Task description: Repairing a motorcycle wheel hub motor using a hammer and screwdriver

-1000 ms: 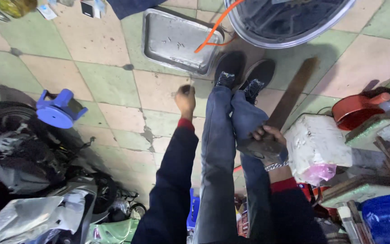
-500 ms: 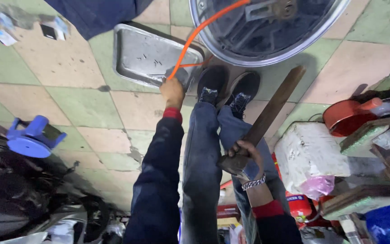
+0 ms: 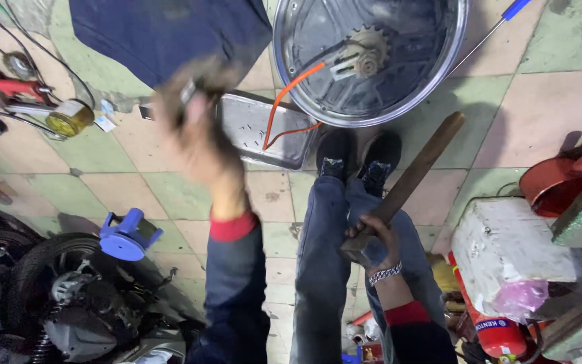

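Note:
My left hand (image 3: pixel 195 135) is raised over the floor tiles, blurred by motion, its fingers curled around what looks like a small grey metal piece (image 3: pixel 187 91). It hangs just left of a shallow metal tray (image 3: pixel 264 128). My right hand (image 3: pixel 372 237) rests on my jeans-clad legs and grips a hammer (image 3: pixel 413 172) at its head end, with the wooden handle pointing up and to the right. Beyond my black shoes lies a shiny wheel drum (image 3: pixel 370 57) with a sprocket, and an orange cable (image 3: pixel 284 94) runs from it onto the tray.
A dark blue cloth (image 3: pixel 170 34) lies at the top. A blue plastic part (image 3: pixel 128 236) and a black engine (image 3: pixel 69 303) sit at lower left. On the right are a white block (image 3: pixel 513 256), a red extinguisher (image 3: pixel 490 327) and a red bowl (image 3: pixel 560 182). A yellow jar (image 3: pixel 69 118) stands at left.
My left hand has lifted from the tray's near edge and swung up and left, now blurred. The view has tilted so more of the wheel shows. My right hand still holds the hammer.

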